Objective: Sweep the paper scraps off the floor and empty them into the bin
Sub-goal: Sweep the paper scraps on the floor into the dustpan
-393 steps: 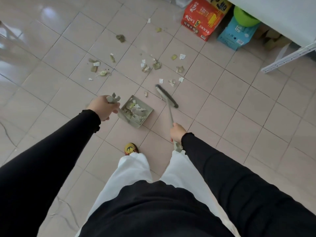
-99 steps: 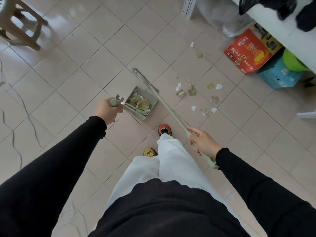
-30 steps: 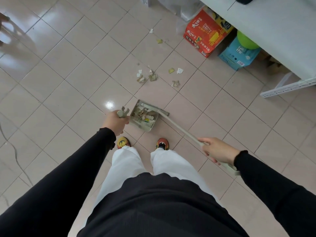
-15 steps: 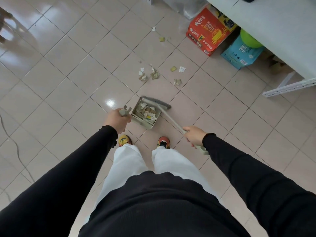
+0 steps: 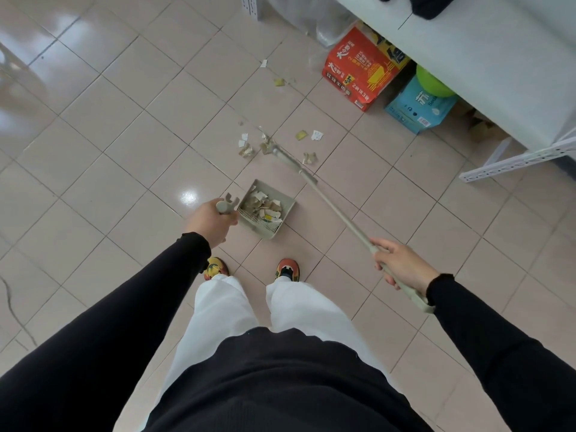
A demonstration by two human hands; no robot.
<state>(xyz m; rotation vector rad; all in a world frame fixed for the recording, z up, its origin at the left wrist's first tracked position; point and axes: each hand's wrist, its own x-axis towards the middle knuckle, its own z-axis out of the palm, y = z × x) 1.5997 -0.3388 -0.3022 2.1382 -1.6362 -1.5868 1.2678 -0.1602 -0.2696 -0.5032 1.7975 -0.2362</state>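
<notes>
A beige dustpan (image 5: 288,203) stands on the tiled floor in front of my feet, holding several paper scraps. My left hand (image 5: 210,222) grips its upright handle. My right hand (image 5: 400,265) is closed on the long beige broom (image 5: 339,210). The broom head (image 5: 293,163) lies on the floor beyond the dustpan, among loose paper scraps (image 5: 247,149). More scraps (image 5: 301,135) lie further out, and a few (image 5: 279,82) near the boxes. No bin is in view.
A red carton (image 5: 358,70) and a blue carton (image 5: 417,109) with a green ball (image 5: 431,85) sit under a white table (image 5: 486,57) at the upper right. A white metal rail (image 5: 514,163) juts out at the right. A clear plastic bag (image 5: 311,20) lies at the top.
My right hand has swung out to the right and pushed the broom head away from the dustpan mouth, out to the scraps beyond it. The dustpan has stayed in place.
</notes>
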